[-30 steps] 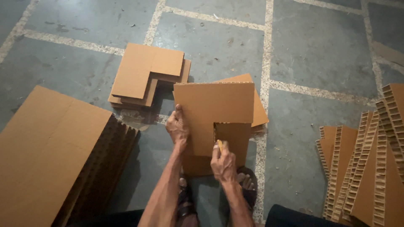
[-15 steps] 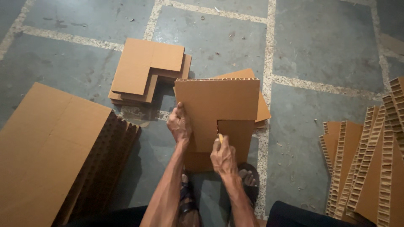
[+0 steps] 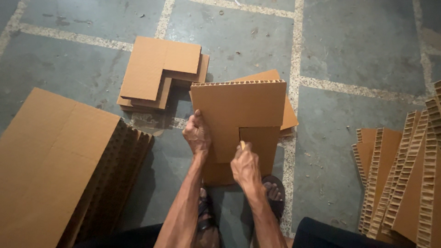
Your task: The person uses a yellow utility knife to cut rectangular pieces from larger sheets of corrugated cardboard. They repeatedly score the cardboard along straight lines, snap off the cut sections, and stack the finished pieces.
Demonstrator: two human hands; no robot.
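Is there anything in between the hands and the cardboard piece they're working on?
No, nothing is in between. The left hand grips the left edge of the honeycomb cardboard panel, and the right hand presses a small tool, mostly hidden, straight against its front.

Dim, warm light from above, soft shadows pooling beside the cardboard stacks [image 3: 59,160]; picture sharp at centre, slightly soft at corners, no glare.

Left hand [image 3: 196,134] grips left edge of an upright cardboard sheet [image 3: 239,110]; right hand [image 3: 245,166] presses a small yellowish tool [image 3: 242,144] into a cut in it. L-shaped cardboard stack [image 3: 158,73] lies behind on stone floor [image 3: 358,50], w/ honeycomb board piles left [image 3: 59,156] & right [image 3: 404,179].
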